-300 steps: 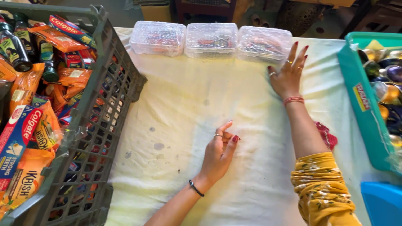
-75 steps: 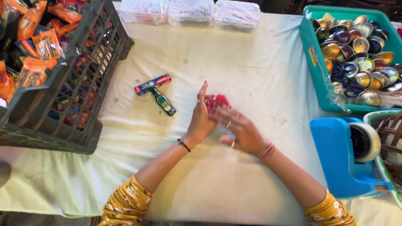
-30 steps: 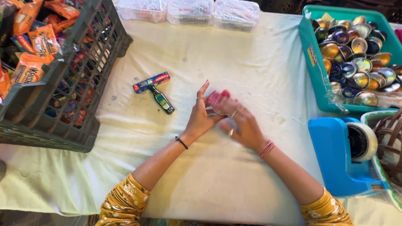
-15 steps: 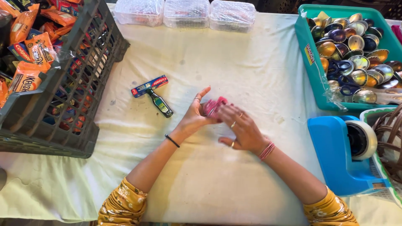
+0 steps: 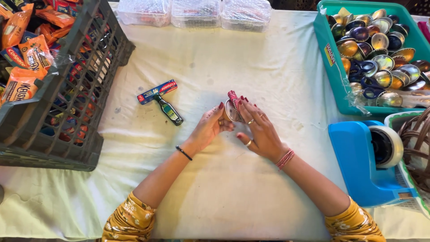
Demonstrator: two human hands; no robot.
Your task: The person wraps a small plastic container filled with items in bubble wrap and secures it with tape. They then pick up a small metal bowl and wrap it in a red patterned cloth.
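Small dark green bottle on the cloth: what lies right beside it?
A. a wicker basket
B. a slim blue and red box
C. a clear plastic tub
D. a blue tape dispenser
B. The small dark green bottle lies with its cap end against a slim blue and red box, left of the two hands; the blue tape dispenser sits far off at the right edge, and the clear tubs line the far edge of the table.

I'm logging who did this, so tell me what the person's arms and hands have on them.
Mustard-yellow floral sleeves pushed up near the elbows. Left hand: a thin black wrist band and a ring. Right hand: red thread bangles at the wrist and rings. Dark red nail polish on both.
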